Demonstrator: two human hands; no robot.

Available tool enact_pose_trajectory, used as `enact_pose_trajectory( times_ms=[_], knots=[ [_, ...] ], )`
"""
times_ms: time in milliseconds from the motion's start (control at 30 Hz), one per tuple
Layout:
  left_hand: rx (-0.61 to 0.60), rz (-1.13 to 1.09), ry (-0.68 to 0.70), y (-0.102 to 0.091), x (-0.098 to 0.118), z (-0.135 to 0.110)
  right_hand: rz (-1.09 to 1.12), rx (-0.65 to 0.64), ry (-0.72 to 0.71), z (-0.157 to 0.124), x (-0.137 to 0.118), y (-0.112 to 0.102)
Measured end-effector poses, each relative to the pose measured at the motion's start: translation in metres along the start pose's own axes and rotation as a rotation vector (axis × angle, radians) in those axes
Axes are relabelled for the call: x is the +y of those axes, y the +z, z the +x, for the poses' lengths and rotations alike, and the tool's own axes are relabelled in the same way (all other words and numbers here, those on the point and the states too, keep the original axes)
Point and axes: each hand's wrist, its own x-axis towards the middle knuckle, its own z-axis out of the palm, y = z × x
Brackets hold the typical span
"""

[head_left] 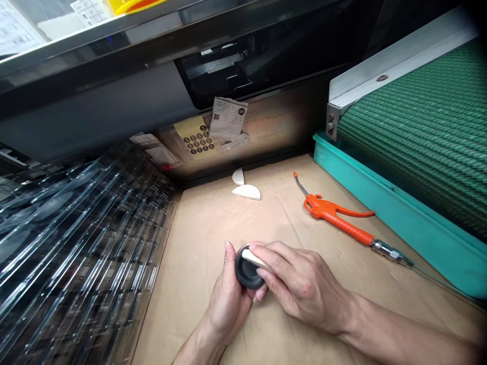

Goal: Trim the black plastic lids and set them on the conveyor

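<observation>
Gripping black dish (247,280) in left hand (227,301), white pad (254,258) in right hand (306,281) at its one o'clock; seemingly wiping, next needing steadiness.

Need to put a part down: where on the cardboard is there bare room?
Bare cardboard shows between the clear trays and the left hand, and between the loose white pieces and the right hand. It is tighter at right, where the orange air gun lies near the teal tray.
</observation>
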Motion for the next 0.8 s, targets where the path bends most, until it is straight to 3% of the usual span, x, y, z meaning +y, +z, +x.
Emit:
enact_pose_trajectory(
  times_ms=[233, 433, 567, 700, 800],
  knots=[
    [-0.005, -0.001, 0.025, 0.005, 0.003, -0.003, 0.114, -0.057, -0.108, 0.002, -0.004, -0.003],
    [-0.055, 0.011, 0.015, 0.0, -0.004, 0.0, 0.048, -0.004, 0.019, 0.002, -0.002, -0.004],
    [-0.041, -0.033, 0.023, -0.001, -0.003, -0.002, 0.155, -0.075, -0.063, 0.002, -0.002, -0.008],
    [-0.026, -0.017, 0.024, -0.001, 0.0, -0.002, 0.116, -0.193, -0.063, 0.001, 0.0, -0.014],
    [-0.049, -0.023, 0.016, -0.001, 0.0, -0.001, 0.042, -0.171, -0.079, 0.001, 0.002, -0.014]
  ],
)
